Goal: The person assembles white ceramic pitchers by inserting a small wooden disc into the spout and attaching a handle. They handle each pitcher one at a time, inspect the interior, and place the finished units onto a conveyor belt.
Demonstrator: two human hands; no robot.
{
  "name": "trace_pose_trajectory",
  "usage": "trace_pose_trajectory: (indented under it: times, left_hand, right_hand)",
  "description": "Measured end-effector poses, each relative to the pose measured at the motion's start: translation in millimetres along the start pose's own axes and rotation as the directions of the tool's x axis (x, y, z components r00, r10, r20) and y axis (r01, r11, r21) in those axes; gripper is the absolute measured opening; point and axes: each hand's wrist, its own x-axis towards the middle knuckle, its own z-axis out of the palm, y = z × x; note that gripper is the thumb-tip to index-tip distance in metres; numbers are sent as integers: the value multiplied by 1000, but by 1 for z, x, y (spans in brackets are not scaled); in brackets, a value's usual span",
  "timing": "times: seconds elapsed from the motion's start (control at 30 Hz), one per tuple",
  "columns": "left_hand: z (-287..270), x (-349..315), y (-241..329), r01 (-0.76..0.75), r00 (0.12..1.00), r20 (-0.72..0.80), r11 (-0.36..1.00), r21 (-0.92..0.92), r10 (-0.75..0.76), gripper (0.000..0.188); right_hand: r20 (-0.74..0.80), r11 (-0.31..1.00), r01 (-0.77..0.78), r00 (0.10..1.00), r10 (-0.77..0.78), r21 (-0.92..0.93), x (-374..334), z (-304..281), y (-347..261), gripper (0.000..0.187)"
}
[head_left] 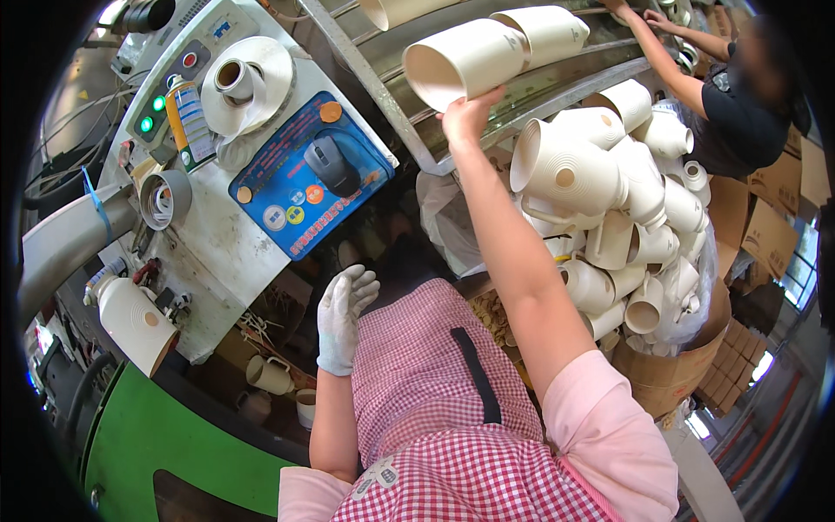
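Note:
At the top, my bare right hand (470, 115) is stretched out to a large cream plastic jug shell (461, 63), its fingers at the near lower edge of the wide rim. The shell lies on its side on a metal-framed conveyor (383, 65), its open end toward the left. A second cream shell (544, 35) lies right behind it. My left hand (341, 320), in a white glove, is raised beside my checked apron (444, 365). Its fingers are extended and it holds nothing.
To the right, a cardboard box (665, 383) is heaped with cream shells (565, 170). A co-worker (739, 113) reaches over the conveyor's far end. At left, a white bench (222, 261) carries a mouse (331, 165), tape rolls and a spray can (189, 122). Another shell (130, 317) sits on a machine.

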Motion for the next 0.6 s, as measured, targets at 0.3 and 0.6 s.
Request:
trace_pose_trajectory:
  times: [0.3, 0.6]
  left_hand:
    - [-13, 7, 6, -18, 998, -67, 1000, -25, 16, 42]
    - [-40, -6, -33, -58, 996, -42, 954, 295, 74, 37]
  right_hand:
    - [28, 919, 22, 1000, -12, -394, 21, -22, -6, 110]
    - [115, 946, 295, 953, -281, -135, -19, -37, -34, 97]
